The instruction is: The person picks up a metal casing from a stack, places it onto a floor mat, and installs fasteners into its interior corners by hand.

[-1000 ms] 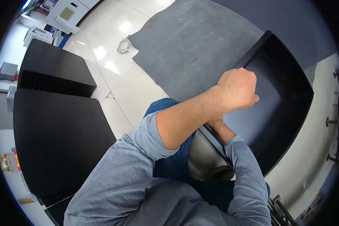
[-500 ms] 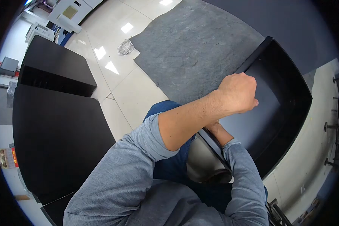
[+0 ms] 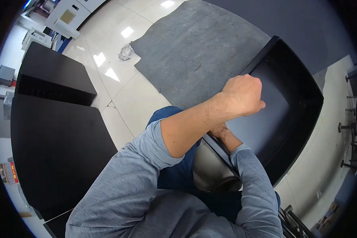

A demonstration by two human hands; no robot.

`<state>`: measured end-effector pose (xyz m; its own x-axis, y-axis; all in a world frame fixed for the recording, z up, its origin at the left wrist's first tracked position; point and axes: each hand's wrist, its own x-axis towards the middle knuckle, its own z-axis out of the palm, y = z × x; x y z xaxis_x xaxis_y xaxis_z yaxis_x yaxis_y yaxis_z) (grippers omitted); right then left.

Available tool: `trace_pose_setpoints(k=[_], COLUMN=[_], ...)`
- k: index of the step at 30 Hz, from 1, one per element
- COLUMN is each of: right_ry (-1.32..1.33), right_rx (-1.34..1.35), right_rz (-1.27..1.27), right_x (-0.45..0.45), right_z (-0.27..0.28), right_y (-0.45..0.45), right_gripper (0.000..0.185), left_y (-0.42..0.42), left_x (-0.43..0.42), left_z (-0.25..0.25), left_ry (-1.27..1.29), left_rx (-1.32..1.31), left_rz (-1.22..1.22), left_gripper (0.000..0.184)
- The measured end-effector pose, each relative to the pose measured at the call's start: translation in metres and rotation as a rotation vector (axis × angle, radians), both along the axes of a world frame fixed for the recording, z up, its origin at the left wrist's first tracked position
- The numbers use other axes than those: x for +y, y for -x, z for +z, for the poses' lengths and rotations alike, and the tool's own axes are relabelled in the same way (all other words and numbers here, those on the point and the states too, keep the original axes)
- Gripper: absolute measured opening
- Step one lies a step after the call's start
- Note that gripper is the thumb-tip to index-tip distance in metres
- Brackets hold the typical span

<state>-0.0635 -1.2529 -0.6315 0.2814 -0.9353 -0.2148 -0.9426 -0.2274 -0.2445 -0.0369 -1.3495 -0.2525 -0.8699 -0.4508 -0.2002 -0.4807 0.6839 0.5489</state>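
The tray [image 3: 279, 115] lies right of the mat [image 3: 194, 51] (boxes [image 3: 61, 139] far left).

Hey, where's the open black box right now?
The open black box is right of centre in the head view, next to the grey mat, with the right hand at its near-left edge and the left hand overlapping it.

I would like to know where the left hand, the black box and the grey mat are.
Left hand [image 3: 243, 94], head view: back of the fist.
Black box [image 3: 271, 109], head view: bare inner panel.
Grey mat [image 3: 194, 49], head view: middle of its surface.
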Motion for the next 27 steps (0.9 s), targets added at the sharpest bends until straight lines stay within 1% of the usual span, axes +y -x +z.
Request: trace_pose_setpoints(k=[5,6,8,9,12,13,15,17,18,21,24,27], right_ry=[-0.086,-0.155,-0.056,-0.006,0.108,0.036,-0.133,-0.125,-0.232,-0.218,-0.163,-0.157], right_rx=[-0.373,-0.316,-0.332,-0.341,-0.27,-0.305,-0.277,-0.315,-0.343,-0.624,-0.483,-0.433], right_rz=[-0.01,-0.01,-0.019,-0.024,-0.023,-0.062,-0.069,-0.096,0.02,-0.319,-0.433,-0.424], right_x=[-0.002,-0.003,0.001,0.002,0.006,0.008,0.011,0.022,0.022,0.028,0.022,0.015], right_z=[0.037,0.052,0.05,0.046,-0.014,0.037,-0.016,0.034,0.017,0.026,0.019,0.0], right_y=[0.018,0.017,0.016,0.016,0.019,0.02,0.026,0.027,0.034,0.046,0.053,0.047], right_gripper=[0.027,0.024,0.024,0.025,0.026,0.026,0.025,0.025,0.024,0.025,0.024,0.024], left_y=[0.003,0.004,0.006,0.007,0.005,0.005,0.008,0.009,0.011,0.016,0.017,0.014], left_x=[-0.002,-0.002,-0.002,-0.003,-0.006,-0.005,-0.008,-0.008,-0.008,-0.002,0.0,-0.003], left_z=[-0.004,-0.006,-0.008,-0.009,-0.012,-0.009,-0.007,-0.012,-0.015,-0.019,-0.016,-0.011], left_ry=[-0.009,-0.007,0.001,0.016,0.048,0.049,0.065,0.08,0.1,0.159,0.171,0.156], left_rx=[-0.024,-0.034,-0.055,-0.023,0.025,0.022,0.029,0.043,0.055,0.071,0.044,0.077], left_rz=[0.025,0.02,0.011,0.021,0.046,0.06,0.068,0.07,0.061,0.058,0.045,0.018], left_gripper=[0.05,0.051,0.054,0.054,0.056,0.057,0.058,0.06,0.061,0.063,0.065,0.067])
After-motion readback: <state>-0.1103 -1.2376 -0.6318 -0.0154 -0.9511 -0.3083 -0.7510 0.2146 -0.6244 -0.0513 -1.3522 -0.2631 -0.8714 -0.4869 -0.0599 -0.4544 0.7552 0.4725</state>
